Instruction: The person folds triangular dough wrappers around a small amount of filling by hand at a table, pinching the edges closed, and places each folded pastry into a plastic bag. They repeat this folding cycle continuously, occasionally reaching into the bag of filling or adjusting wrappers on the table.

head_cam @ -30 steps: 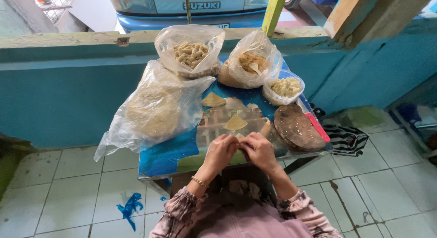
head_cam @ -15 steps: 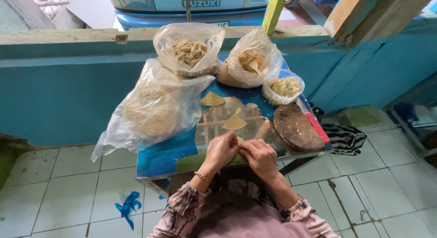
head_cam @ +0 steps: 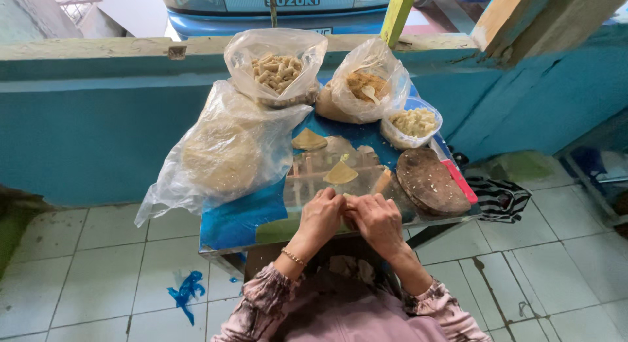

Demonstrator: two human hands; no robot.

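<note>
Across the middle of the frame stands a small blue-topped table (head_cam: 235,224), set against a turquoise wall (head_cam: 98,132) over pale floor tiles (head_cam: 98,276). On its left side slumps the biggest item, a large clear plastic bag (head_cam: 216,152) holding a stack of pale round wrappers. Toward the top centre sit two smaller open bags: one with short tan rolls (head_cam: 276,70), and to its right one with crumbly brown filling (head_cam: 365,87). Right of centre lies a round dark wooden board (head_cam: 432,181), with a small bag-lined bowl of yellowish bits (head_cam: 412,123) just above it. Two folded triangular wrappers (head_cam: 340,173) rest on the tabletop at centre. At lower centre, the left hand (head_cam: 320,214) and right hand (head_cam: 376,217) meet, fingertips pinched together over something small; what they hold is hidden, so I cannot tell how firmly they grip.
</note>
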